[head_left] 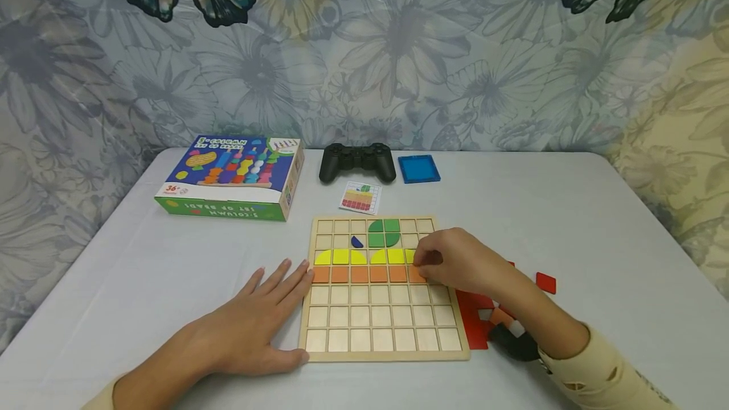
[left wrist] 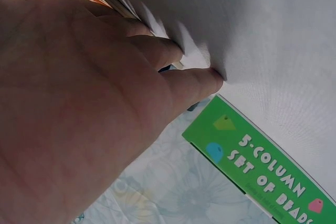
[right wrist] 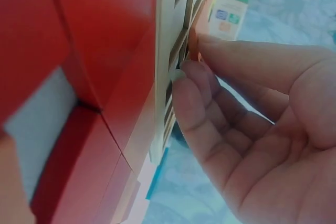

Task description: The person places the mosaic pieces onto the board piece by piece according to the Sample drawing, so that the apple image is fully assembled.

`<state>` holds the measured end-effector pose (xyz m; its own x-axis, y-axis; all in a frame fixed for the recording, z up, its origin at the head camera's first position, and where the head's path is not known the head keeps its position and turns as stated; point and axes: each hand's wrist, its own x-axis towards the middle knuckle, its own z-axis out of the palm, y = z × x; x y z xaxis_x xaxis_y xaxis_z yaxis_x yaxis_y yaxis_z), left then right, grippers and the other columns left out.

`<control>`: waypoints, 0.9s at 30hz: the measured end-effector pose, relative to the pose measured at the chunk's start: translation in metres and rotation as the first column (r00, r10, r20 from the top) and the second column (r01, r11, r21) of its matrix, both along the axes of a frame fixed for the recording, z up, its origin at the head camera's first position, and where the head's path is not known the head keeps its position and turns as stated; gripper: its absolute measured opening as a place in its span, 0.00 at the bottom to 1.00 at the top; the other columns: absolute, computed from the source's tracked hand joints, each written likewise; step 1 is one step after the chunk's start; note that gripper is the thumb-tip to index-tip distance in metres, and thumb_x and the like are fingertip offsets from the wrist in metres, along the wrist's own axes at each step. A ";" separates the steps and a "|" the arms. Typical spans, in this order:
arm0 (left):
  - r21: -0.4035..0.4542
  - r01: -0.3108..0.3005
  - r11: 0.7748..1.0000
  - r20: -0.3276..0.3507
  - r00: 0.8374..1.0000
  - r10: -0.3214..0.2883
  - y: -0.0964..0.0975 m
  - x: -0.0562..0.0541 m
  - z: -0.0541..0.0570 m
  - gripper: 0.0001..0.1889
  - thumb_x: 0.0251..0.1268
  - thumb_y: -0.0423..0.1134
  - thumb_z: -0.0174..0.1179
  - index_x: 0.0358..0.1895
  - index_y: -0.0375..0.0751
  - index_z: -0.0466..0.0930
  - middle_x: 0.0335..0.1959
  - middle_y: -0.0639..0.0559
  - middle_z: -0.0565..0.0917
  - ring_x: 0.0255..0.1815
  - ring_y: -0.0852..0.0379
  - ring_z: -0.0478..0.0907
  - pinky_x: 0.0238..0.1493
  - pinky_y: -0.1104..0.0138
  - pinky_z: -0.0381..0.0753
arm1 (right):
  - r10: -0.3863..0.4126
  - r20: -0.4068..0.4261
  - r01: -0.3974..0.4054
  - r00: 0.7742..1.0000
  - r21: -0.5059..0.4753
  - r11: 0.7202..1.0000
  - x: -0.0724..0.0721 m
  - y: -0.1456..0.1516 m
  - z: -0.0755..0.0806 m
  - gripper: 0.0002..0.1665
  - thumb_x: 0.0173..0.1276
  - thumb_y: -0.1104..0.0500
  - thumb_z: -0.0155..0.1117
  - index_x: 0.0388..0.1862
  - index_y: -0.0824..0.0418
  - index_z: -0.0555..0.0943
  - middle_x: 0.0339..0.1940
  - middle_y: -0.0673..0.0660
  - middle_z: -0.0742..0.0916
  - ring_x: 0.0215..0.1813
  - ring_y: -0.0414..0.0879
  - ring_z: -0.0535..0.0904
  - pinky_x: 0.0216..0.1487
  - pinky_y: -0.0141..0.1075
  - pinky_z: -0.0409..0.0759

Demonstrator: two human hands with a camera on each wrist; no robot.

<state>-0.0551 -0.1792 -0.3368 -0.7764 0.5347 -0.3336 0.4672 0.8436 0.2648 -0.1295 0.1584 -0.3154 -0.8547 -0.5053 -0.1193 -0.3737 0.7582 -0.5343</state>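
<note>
The wooden grid board [head_left: 387, 356] lies flat on the white table. Its rows hold green pieces [head_left: 384, 233], yellow pieces [head_left: 340, 256], a small dark blue piece [head_left: 357, 242] and a row of orange square tiles [head_left: 359, 274]. My right hand [head_left: 455, 261] pinches an orange square tile [right wrist: 193, 44] between thumb and fingertips, at the right end of the orange row. Spread flat on the table, my left hand [head_left: 250, 328] has its fingertips and thumb right at the board's left edge; in the left wrist view its fingers [left wrist: 194, 85] are straight.
Red tiles [head_left: 471, 321], an orange tile [head_left: 501, 317] and dark pieces [head_left: 515, 341] lie right of the board, partly under the right forearm. Behind the board are a pattern card [head_left: 361, 198], a black game controller [head_left: 357, 160], a blue tray [head_left: 419, 180] and a bead-set box [head_left: 228, 176].
</note>
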 end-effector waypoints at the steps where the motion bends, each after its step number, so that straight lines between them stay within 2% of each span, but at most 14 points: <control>1: 0.000 0.001 1.000 -0.002 1.000 -0.001 0.000 0.000 0.000 0.56 0.57 0.77 0.52 0.82 0.49 0.45 0.83 0.56 0.41 0.81 0.49 0.35 0.74 0.40 0.43 | 0.002 -0.006 -0.002 1.000 0.002 1.000 0.000 0.000 0.000 0.07 0.61 0.65 0.75 0.32 0.53 0.87 0.30 0.46 0.83 0.39 0.47 0.76 0.37 0.35 0.80; 7: 0.007 0.008 1.000 -0.007 1.000 -0.008 -0.001 0.000 0.000 0.56 0.58 0.76 0.52 0.82 0.48 0.44 0.83 0.56 0.40 0.81 0.49 0.35 0.74 0.40 0.43 | 0.045 -0.032 -0.045 0.998 0.008 0.999 0.001 0.000 0.001 0.06 0.60 0.64 0.76 0.34 0.53 0.89 0.36 0.46 0.85 0.42 0.46 0.77 0.43 0.38 0.82; 11: 0.003 0.001 1.000 -0.003 1.000 -0.001 0.000 0.000 0.000 0.56 0.57 0.77 0.52 0.82 0.48 0.44 0.83 0.56 0.40 0.81 0.49 0.35 0.74 0.40 0.42 | 0.056 -0.069 -0.056 0.996 0.011 0.998 0.001 0.003 0.003 0.08 0.62 0.68 0.73 0.34 0.54 0.89 0.37 0.47 0.86 0.43 0.47 0.79 0.46 0.41 0.83; 16: 0.006 -0.002 1.000 -0.004 1.000 0.002 0.000 0.000 -0.001 0.56 0.57 0.77 0.53 0.82 0.49 0.45 0.83 0.57 0.41 0.81 0.49 0.35 0.74 0.40 0.43 | 0.029 -0.125 -0.025 0.992 0.028 0.999 -0.002 0.017 0.018 0.11 0.63 0.72 0.70 0.36 0.57 0.89 0.39 0.50 0.88 0.44 0.50 0.81 0.46 0.44 0.84; 19: 0.013 0.000 1.000 -0.009 1.000 0.000 -0.001 0.001 -0.002 0.56 0.57 0.76 0.53 0.82 0.49 0.45 0.83 0.56 0.41 0.81 0.49 0.36 0.74 0.40 0.43 | 0.002 -0.100 0.006 0.995 0.080 0.997 -0.005 0.032 0.030 0.09 0.63 0.70 0.70 0.37 0.58 0.89 0.38 0.51 0.88 0.41 0.50 0.80 0.41 0.42 0.84; 22: 0.017 0.004 1.000 -0.015 1.000 -0.004 -0.002 0.001 -0.002 0.56 0.58 0.76 0.53 0.82 0.48 0.45 0.83 0.56 0.41 0.81 0.49 0.36 0.74 0.40 0.44 | -0.026 -0.056 0.036 0.998 0.176 0.984 -0.009 0.046 0.036 0.05 0.64 0.67 0.71 0.35 0.58 0.89 0.34 0.50 0.86 0.37 0.48 0.78 0.36 0.39 0.83; 25: 0.022 0.007 1.000 -0.019 1.000 -0.006 -0.002 0.001 -0.003 0.56 0.58 0.76 0.53 0.82 0.48 0.45 0.83 0.56 0.41 0.81 0.49 0.35 0.74 0.40 0.44 | -0.058 0.009 0.053 0.998 0.281 0.958 -0.015 0.058 0.036 0.03 0.62 0.64 0.72 0.34 0.58 0.88 0.31 0.50 0.84 0.35 0.47 0.77 0.34 0.39 0.82; 27: 0.022 0.006 1.000 -0.018 1.000 -0.005 -0.002 0.001 -0.003 0.56 0.58 0.76 0.53 0.82 0.48 0.45 0.83 0.56 0.41 0.81 0.49 0.35 0.74 0.40 0.44 | -0.086 0.076 0.054 0.993 0.350 0.935 -0.018 0.063 0.034 0.06 0.59 0.63 0.75 0.35 0.58 0.87 0.30 0.51 0.83 0.35 0.48 0.76 0.34 0.41 0.82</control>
